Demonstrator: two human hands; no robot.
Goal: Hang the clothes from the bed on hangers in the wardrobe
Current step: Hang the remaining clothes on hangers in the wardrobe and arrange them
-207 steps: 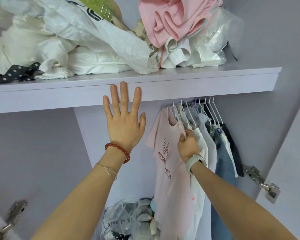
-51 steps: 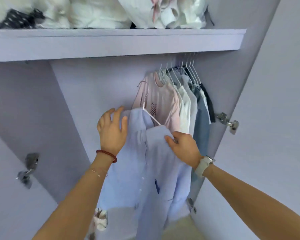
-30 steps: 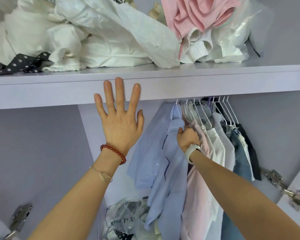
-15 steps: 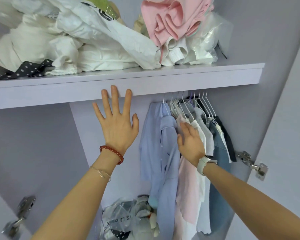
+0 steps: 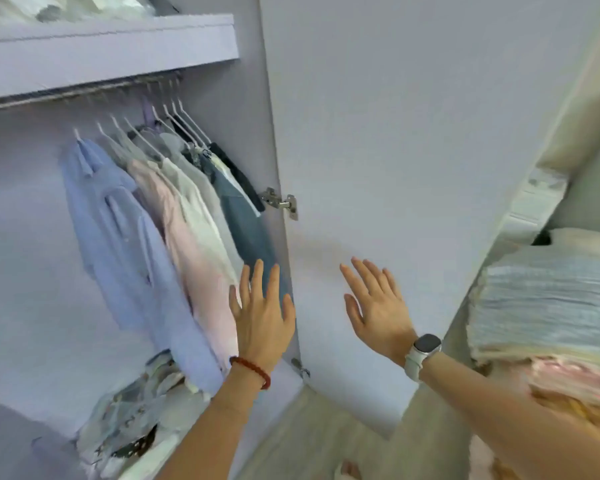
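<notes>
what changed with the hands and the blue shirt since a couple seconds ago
The light blue button shirt went from both hands onto the rail, leftmost in the row. The right hand let it go; the left hand came down from the shelf. Both now hang open. The other hanging clothes stayed put.

The open wardrobe door stands as a flat wall across the right, its hinge jutting at the inner edge; the hanging clothes crowd the right end of the rail, packed close against the side wall; left of the blue shirt the space under the shelf lies free; a heap of bags fills the wardrobe floor below; both hands, left and right, are spread with nothing in their grip; folded bedding blocks the far right.
</notes>
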